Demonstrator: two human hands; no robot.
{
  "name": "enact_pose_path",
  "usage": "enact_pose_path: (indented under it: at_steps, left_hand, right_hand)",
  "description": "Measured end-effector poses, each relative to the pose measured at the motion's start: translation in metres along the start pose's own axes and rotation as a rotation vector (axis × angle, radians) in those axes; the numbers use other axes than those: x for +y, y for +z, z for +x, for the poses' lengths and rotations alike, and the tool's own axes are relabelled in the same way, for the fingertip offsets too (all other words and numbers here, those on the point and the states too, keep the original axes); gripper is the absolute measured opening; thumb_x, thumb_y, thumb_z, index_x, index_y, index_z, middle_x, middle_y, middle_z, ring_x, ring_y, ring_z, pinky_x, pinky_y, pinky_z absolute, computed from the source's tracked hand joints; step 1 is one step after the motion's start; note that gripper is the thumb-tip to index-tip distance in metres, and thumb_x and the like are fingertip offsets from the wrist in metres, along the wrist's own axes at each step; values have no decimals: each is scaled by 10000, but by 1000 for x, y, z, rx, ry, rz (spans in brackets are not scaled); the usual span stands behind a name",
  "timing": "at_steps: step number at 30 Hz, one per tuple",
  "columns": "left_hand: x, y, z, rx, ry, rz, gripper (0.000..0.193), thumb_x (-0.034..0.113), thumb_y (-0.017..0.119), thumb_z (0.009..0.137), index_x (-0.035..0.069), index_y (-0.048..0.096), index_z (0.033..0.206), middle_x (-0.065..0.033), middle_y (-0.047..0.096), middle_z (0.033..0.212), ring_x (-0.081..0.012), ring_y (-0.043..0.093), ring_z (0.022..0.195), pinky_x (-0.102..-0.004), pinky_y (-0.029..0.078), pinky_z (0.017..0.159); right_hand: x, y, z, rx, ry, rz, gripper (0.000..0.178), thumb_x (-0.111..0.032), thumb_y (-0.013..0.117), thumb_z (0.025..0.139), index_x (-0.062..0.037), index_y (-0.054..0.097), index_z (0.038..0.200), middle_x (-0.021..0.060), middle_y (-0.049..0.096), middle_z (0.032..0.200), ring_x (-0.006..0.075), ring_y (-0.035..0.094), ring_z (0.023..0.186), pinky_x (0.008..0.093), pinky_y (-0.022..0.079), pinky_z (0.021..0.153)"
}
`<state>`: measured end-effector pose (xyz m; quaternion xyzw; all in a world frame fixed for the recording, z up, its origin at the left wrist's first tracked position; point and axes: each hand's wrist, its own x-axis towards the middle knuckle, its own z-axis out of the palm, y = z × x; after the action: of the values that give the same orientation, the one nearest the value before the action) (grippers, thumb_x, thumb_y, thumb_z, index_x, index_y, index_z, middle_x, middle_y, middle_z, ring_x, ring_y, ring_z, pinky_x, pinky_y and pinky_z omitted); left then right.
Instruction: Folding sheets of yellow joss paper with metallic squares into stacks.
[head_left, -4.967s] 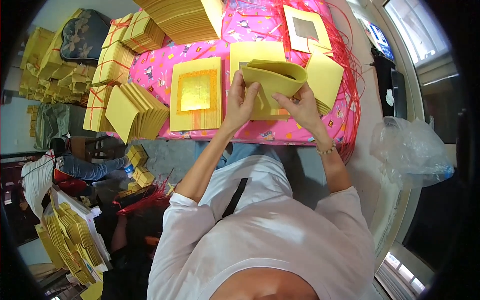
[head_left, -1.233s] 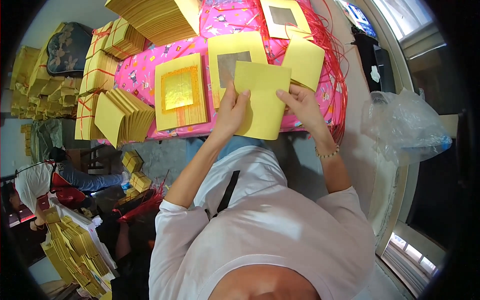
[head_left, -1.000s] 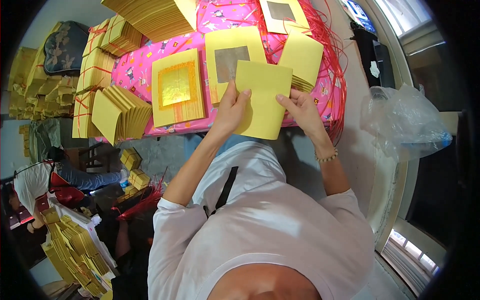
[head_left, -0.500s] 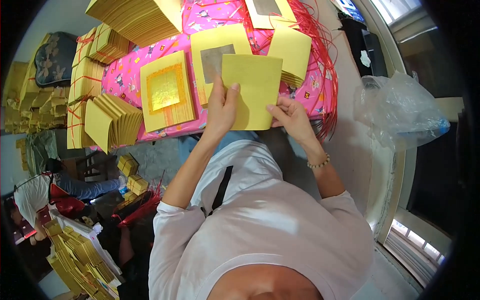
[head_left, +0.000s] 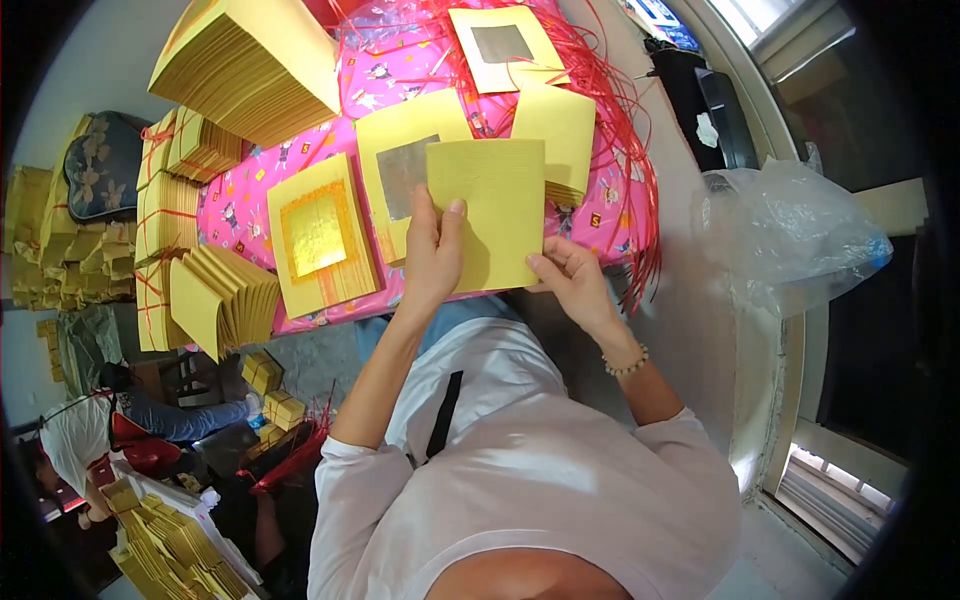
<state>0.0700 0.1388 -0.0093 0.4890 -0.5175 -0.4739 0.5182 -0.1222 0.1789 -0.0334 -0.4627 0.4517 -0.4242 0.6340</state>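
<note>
A plain yellow sheet of paper (head_left: 490,210) is held up between my two hands, over the front edge of the pink table. My left hand (head_left: 436,245) grips its left side, thumb on the front face. My right hand (head_left: 575,280) pinches its lower right corner. Whether it is one sheet or several cannot be made out. Behind it lies a stack of yellow paper with a silver square (head_left: 405,170), partly covered. To the left is a stack with a gold foil square and orange border (head_left: 318,240). A plain yellow stack (head_left: 560,135) sits to the right.
Red ties (head_left: 625,150) spill over the table's right side. A fanned yellow bundle (head_left: 225,300), tied bundles (head_left: 165,220) and a tall paper stack (head_left: 250,75) stand left. A clear plastic bag (head_left: 800,230) hangs at right. Another person (head_left: 80,440) bends at lower left.
The view has shifted, so the table and its stacks appear lower in the picture. Both hands keep their hold on the yellow sheet, with little change in grip.
</note>
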Motion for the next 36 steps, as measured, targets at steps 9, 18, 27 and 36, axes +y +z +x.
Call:
enact_pose_path:
  at_steps: [9,18,27,36]
  left_hand:
    - [25,36,79,-133,-104,30,328,180,546,902,-40,447,1124,-137,593,997,-194,583,906,-315,461,794]
    - [-44,65,145,-203,-91,385,501,247,641,804,-73,434,1128,-269,584,1038,-357,591,996,-411,460,857]
    - [-54,76,133,-221,-124,623,469,223,624,793,-99,425,1069,-315,590,980,-435,596,937,-463,470,826]
    - [-43,86,127,-257,-100,781,446,159,594,774,-148,394,1028,-318,606,861,-444,621,825,-472,506,734]
  right_hand:
    - [-44,-50,74,170,-207,-48,180,-121,563,916,29,576,1013,59,651,873,68,600,734,206,487,601]
    - [-34,-91,117,285,-139,-302,246,-191,583,906,11,574,1048,40,649,826,61,592,675,175,449,542]
    - [-3,-102,117,344,-143,-465,301,-143,624,870,20,483,1080,59,618,770,78,593,655,190,457,507]
    - [6,-113,119,322,-178,-506,316,-154,657,833,17,488,1037,68,603,722,118,606,636,253,481,563]
